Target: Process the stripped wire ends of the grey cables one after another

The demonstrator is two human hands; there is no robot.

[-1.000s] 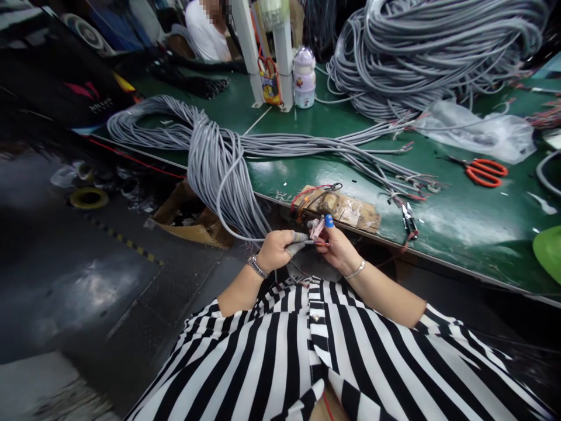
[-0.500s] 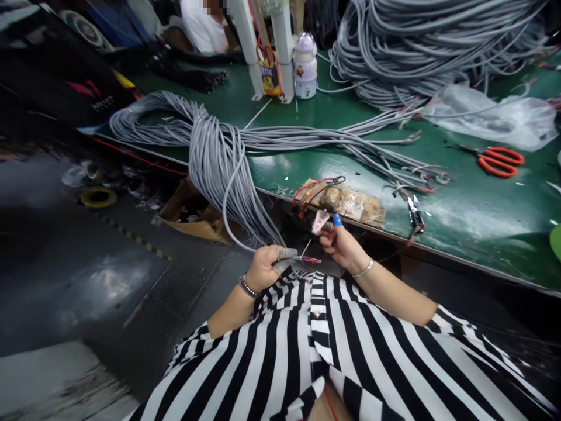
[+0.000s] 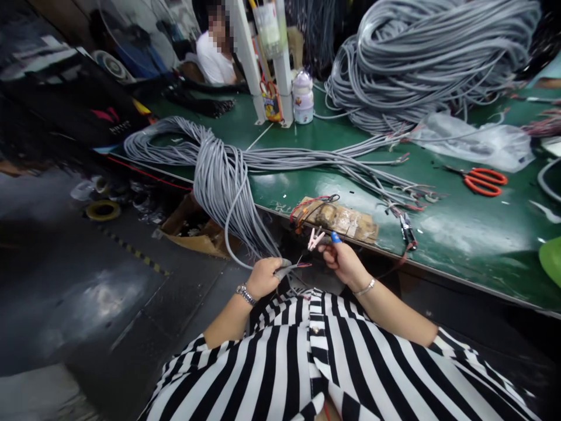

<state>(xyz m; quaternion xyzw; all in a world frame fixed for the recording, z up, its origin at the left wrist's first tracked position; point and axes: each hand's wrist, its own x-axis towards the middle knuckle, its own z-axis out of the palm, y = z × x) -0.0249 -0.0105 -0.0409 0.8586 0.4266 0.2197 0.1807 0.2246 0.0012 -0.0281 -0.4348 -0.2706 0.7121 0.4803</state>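
Observation:
My left hand (image 3: 263,277) is closed round the end of a grey cable (image 3: 231,217), whose thin coloured wires (image 3: 301,265) stick out to the right. My right hand (image 3: 343,262), with a blue cover on the thumb tip, pinches a small pink clip (image 3: 314,238) whose jaws stand apart, just above and right of the wire ends. Both hands are in front of the green table's near edge (image 3: 456,275), above my striped shirt. The cable runs up into a thick grey bundle (image 3: 219,169) that hangs over the table edge.
On the green table lie a taped brown block with red and black leads (image 3: 339,217), small black snips (image 3: 406,227), orange scissors (image 3: 484,179), a clear plastic bag (image 3: 477,140), a big grey cable coil (image 3: 421,58) and a bottle (image 3: 302,89). A cardboard box (image 3: 193,231) is below. A person sits far back.
The two hands have drawn apart: the right one lifted the pink clip off the wire ends, and the left one sank a little with the cable.

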